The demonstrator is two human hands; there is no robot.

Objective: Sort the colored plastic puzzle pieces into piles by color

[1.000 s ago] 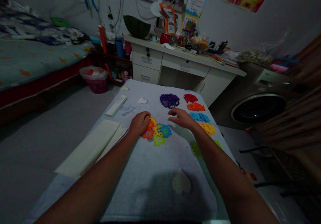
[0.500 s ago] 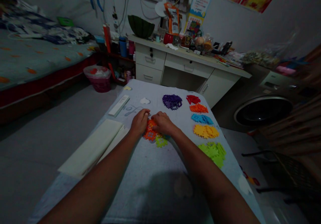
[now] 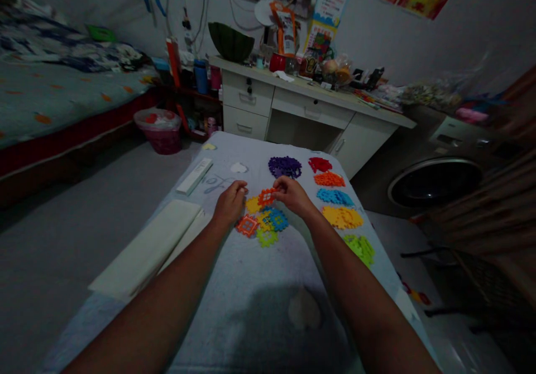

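On a table covered with a pale cloth (image 3: 259, 296), my right hand (image 3: 293, 194) pinches an orange square plastic tile (image 3: 266, 197), lifted slightly above the table. My left hand (image 3: 229, 202) rests with curled fingers beside a yellow tile (image 3: 253, 204) in a small flat cluster of joined tiles: orange (image 3: 247, 225), blue (image 3: 277, 218) and green (image 3: 267, 236). To the right lie sorted heaps of tiles: purple (image 3: 285, 167), red (image 3: 320, 164), orange (image 3: 329, 179), blue (image 3: 335, 196), yellow (image 3: 342, 216) and green (image 3: 360, 248).
A white box (image 3: 195, 175) and folded cream cloth (image 3: 146, 248) lie on the table's left side. Beyond stand a cluttered white desk (image 3: 301, 109), a pink bin (image 3: 161, 131), a bed (image 3: 50, 100) at left and a washing machine (image 3: 435, 181) at right.
My right hand came from over the cluster, where both hands pressed together, and now holds an orange tile raised beside my left hand. The cluster shows more loose pieces.
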